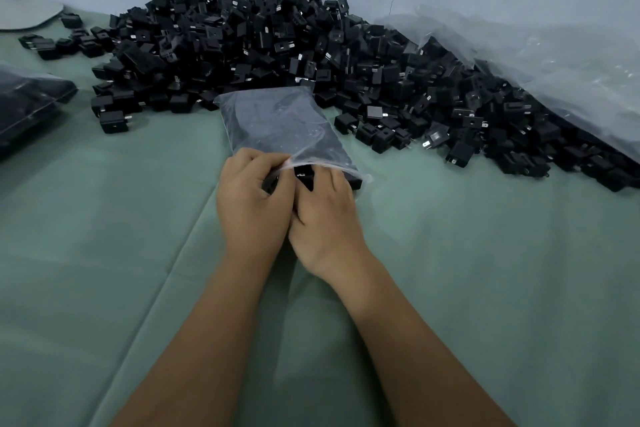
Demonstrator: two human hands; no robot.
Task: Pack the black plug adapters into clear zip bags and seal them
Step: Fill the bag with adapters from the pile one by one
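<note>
A clear zip bag filled with black plug adapters lies on the green cloth in front of me, its mouth toward me. My left hand pinches the upper lip of the bag's mouth. My right hand has its fingers at the opening, curled on black adapters just inside. A large heap of loose black plug adapters stretches behind the bag along the wall.
A filled bag lies at the left edge. A big crumpled clear plastic sheet covers the heap's right end. A grey flat disc sits at the far left by the wall. The green cloth has folds.
</note>
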